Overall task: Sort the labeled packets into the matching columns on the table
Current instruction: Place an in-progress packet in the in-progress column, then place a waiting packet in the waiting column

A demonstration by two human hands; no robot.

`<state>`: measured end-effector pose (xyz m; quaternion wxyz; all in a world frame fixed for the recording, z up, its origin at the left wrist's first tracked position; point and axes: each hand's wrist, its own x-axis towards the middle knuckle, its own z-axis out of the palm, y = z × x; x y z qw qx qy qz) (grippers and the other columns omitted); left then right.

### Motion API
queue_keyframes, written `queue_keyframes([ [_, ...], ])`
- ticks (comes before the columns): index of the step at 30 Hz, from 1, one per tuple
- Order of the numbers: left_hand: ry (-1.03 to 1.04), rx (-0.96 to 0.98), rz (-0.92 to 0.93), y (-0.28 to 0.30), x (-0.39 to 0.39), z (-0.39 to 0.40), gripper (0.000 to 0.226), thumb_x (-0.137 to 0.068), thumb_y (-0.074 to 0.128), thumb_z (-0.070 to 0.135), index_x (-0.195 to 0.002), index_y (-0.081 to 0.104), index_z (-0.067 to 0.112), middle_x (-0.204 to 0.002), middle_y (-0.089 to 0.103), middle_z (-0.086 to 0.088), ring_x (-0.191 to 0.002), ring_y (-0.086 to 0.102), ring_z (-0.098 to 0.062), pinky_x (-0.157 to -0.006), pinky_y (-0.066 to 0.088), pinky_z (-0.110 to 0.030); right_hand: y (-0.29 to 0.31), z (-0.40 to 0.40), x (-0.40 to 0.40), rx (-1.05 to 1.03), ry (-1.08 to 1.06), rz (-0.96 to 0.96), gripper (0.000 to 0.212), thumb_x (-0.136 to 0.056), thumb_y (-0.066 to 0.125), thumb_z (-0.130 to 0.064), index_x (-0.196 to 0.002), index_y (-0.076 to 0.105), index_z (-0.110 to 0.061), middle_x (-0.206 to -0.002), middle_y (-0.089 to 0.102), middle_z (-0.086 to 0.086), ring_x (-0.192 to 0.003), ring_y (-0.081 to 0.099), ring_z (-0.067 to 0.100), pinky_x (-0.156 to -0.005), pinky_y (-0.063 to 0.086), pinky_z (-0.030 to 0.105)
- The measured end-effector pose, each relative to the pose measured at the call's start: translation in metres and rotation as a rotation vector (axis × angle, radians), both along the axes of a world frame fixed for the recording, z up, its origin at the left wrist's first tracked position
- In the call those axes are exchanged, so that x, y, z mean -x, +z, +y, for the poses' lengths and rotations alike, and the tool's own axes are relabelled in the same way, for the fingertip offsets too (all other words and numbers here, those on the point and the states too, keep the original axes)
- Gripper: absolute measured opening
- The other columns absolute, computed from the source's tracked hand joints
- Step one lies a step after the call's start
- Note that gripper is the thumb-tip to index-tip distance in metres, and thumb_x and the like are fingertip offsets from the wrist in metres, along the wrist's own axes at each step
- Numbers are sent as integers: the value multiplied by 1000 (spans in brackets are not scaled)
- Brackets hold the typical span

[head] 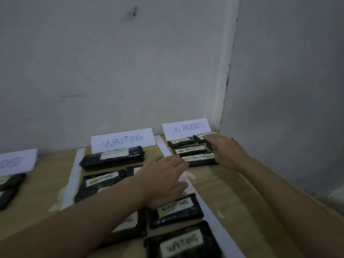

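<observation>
There is a single view, from a camera worn on the person's head. It looks forward and slightly down across a wooden table (232, 187) toward a room corner where two pale walls (130, 71) meet right of centre. The wide-angle lens bends the table edges, and the walls fill the upper half of the frame. The camera sits close above the near edge of the table: both forearms enter from the bottom, and the nearest packet (183, 243) is cut off by the lower border. The far end, with the standing WAITING card (122, 140) and ON PROGRESS card (187, 127), lies mid-frame. The left side is cropped, showing only part of a third card (16, 162).
</observation>
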<state>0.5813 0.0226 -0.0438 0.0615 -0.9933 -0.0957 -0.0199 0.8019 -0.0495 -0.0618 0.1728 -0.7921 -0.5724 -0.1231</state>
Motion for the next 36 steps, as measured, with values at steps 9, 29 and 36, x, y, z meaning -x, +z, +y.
queue_keyframes([
  [9,178,-41,-64,29,167,-4,57,-92,22,48,-140,30,20,-147,33,0,-135,30,-18,-109,19,-29,40,-19,189,-86,403,-112,37,-81,53,-4,-117,60,-4,-116,65,14,-103,63,31,-90,47,41],
  [29,551,-29,-78,24,510,8,71,-83,6,51,-139,34,18,-145,37,0,-134,32,-17,-109,23,-30,32,26,518,84,812,-111,41,-92,47,-18,-133,47,-18,-136,50,-1,-124,45,19,-103,36,33],
  [36,638,95,-116,-5,561,13,64,-84,12,48,-138,34,22,-146,36,4,-136,29,-12,-108,21,-25,18,66,565,305,827,-222,65,-83,52,-2,-139,35,-29,-147,34,-8,-134,31,14,-103,38,38],
])
